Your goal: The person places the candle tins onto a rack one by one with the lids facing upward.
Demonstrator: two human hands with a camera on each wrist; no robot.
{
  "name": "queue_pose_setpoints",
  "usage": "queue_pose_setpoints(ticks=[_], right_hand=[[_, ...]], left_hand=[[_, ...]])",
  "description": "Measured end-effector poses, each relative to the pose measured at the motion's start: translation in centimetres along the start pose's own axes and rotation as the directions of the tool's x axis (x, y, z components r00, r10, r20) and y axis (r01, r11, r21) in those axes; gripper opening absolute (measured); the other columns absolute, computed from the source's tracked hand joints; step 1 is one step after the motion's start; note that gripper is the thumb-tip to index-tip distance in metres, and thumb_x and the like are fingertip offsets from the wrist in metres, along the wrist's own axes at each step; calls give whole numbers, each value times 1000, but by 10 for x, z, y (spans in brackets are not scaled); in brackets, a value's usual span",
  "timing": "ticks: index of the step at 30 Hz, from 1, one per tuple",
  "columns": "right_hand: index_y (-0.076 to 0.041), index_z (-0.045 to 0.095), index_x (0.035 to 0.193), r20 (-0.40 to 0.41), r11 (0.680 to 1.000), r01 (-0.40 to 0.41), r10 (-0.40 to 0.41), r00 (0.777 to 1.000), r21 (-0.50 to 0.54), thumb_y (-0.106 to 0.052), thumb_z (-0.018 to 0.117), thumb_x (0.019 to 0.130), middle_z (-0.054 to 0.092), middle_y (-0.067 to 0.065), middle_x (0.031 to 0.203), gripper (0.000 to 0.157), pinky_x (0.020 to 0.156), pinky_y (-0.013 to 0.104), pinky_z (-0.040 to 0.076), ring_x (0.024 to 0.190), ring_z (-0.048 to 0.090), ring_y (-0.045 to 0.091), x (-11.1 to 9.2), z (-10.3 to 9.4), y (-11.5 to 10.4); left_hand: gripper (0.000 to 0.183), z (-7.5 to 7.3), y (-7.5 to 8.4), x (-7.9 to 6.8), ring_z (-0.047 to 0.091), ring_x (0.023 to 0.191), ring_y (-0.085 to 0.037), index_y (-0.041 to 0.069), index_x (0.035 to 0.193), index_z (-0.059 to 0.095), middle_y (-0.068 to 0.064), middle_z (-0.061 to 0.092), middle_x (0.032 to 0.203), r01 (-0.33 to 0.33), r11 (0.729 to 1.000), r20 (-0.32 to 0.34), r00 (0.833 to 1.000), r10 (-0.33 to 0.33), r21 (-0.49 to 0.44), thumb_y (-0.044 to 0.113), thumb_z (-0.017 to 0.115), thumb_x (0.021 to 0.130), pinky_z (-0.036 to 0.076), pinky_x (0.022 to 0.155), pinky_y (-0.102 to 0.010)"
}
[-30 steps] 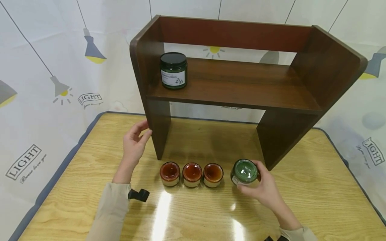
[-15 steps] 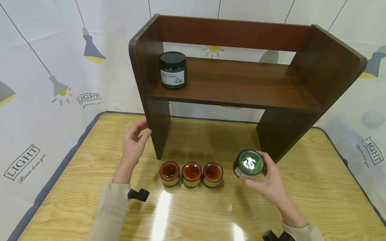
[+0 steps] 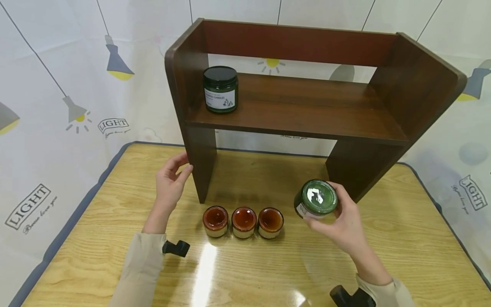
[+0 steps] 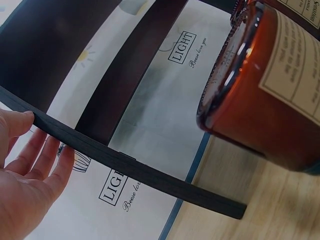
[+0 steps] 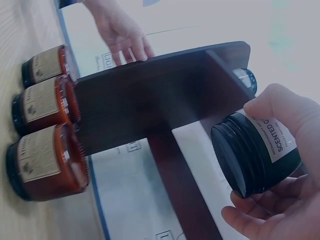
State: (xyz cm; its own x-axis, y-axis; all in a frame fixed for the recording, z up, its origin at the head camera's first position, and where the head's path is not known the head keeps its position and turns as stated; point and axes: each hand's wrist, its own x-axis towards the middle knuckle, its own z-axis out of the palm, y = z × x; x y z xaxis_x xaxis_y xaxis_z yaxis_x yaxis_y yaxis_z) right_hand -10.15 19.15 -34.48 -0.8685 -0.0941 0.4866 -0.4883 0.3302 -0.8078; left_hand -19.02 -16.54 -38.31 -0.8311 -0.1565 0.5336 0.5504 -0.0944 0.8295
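While its thumb meets the front edge of the left side panel, the left hand is half open, fingers loosely bent at the panel's outer side, touching the dark wooden shelf unit. On the upper board, near that panel, an upright green candle jar wears a black lid. Below, in front of the unit, a row of three amber jars stands lid-down on the desk, just beside one another. To their right, raised off the desk, is a second green jar, tilted, its glass base facing up; the right hand curls thumb and fingers around it.
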Motion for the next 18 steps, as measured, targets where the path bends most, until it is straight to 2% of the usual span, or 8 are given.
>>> queue_pose_setpoints(ticks=[7, 15, 18], right_hand=[[8, 51, 116, -7, 1000, 4, -4, 1000, -31, 16, 78, 54, 57, -10, 107, 69, 74, 10, 48, 93, 56, 5, 9, 1, -15], [6, 50, 118, 1, 1000, -13, 13, 1000, -18, 15, 79, 54, 57, -8, 108, 70, 77, 11, 48, 95, 55, 7, 15, 6, -27], [6, 51, 118, -5, 1000, 4, -4, 1000, -1, 16, 78, 54, 57, -6, 108, 70, 78, 12, 48, 95, 56, 9, 19, 8, -31]], left_hand=[[37, -1, 0, 0, 59, 95, -8, 4, 107, 66, 8, 65, 99, -2, 1000, 0, 1000, 2, 5, -20, 55, 82, 51, 79, -19], [27, -1, -2, 0, 59, 95, -9, -16, 109, 58, 8, 65, 98, 4, 999, -2, 1000, -4, 34, -18, 55, 82, 51, 79, -19], [27, -2, -2, 0, 59, 95, -9, -18, 109, 56, 8, 64, 98, 5, 999, -3, 1000, -5, 35, -19, 55, 82, 51, 79, -19]])
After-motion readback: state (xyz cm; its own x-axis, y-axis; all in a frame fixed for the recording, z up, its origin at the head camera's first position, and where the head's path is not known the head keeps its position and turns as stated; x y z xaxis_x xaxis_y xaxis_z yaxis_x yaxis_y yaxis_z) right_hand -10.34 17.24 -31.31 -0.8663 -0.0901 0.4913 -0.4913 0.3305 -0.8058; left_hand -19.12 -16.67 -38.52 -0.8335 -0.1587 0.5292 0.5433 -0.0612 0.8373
